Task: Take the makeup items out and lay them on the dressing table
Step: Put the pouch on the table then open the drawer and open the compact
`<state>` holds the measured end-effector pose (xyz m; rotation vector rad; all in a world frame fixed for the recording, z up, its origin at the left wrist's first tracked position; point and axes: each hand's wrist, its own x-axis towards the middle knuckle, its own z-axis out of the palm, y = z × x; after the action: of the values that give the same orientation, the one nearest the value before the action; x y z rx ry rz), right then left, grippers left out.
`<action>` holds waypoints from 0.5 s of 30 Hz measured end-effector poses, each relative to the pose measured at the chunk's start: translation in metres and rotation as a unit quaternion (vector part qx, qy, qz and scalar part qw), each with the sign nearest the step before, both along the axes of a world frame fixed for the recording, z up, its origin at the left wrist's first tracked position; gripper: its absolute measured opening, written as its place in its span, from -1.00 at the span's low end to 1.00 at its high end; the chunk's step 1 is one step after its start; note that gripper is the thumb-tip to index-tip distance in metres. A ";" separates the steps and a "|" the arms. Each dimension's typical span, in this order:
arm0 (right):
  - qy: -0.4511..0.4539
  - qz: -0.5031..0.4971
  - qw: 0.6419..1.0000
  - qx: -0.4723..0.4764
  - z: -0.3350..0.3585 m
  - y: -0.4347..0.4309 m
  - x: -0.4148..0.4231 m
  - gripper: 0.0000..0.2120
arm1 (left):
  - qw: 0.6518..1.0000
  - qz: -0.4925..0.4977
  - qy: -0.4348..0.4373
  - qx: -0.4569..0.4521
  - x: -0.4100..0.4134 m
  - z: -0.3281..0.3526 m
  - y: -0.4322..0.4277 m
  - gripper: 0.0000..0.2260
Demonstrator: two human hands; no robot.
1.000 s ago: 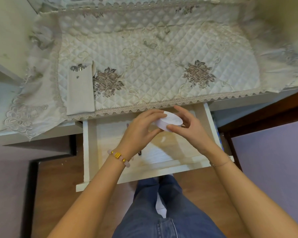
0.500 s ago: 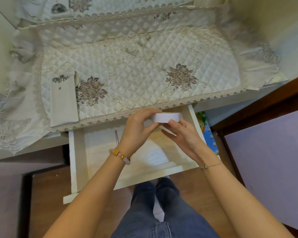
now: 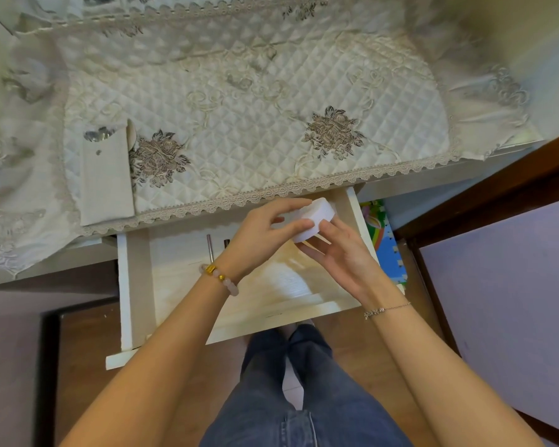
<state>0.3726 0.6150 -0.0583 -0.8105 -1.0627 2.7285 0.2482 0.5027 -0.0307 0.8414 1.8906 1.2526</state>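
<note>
We note both hands, left hand (image 3: pixel 259 233) and right hand (image 3: pixel 342 256), clamped on a white jar (image 3: pixel 317 217) above the open drawer (image 3: pixel 181 285). A pouch (image 3: pixel 105 179) lies on the desk (image 3: pixel 239 124) beyond; slim items (image 3: pixel 209 246), possibly pencils, remain beneath our hands.

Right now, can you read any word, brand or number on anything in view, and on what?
None can be read.
White round container, held in both hands: no label shows.
Beige pouch on the quilted cloth: no text.
Coloured mat beside the drawer: pictures only, blurred.
</note>
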 end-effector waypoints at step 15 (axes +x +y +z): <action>0.008 0.018 1.000 -0.020 -0.007 -0.005 0.003 -0.34 | 1.000 0.004 0.008 -0.013 -0.006 0.002 -0.004 -0.79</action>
<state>0.3760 0.6099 -0.0657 -0.7816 -1.0327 2.7898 0.2419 0.4983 -0.0286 0.8346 1.9208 1.2260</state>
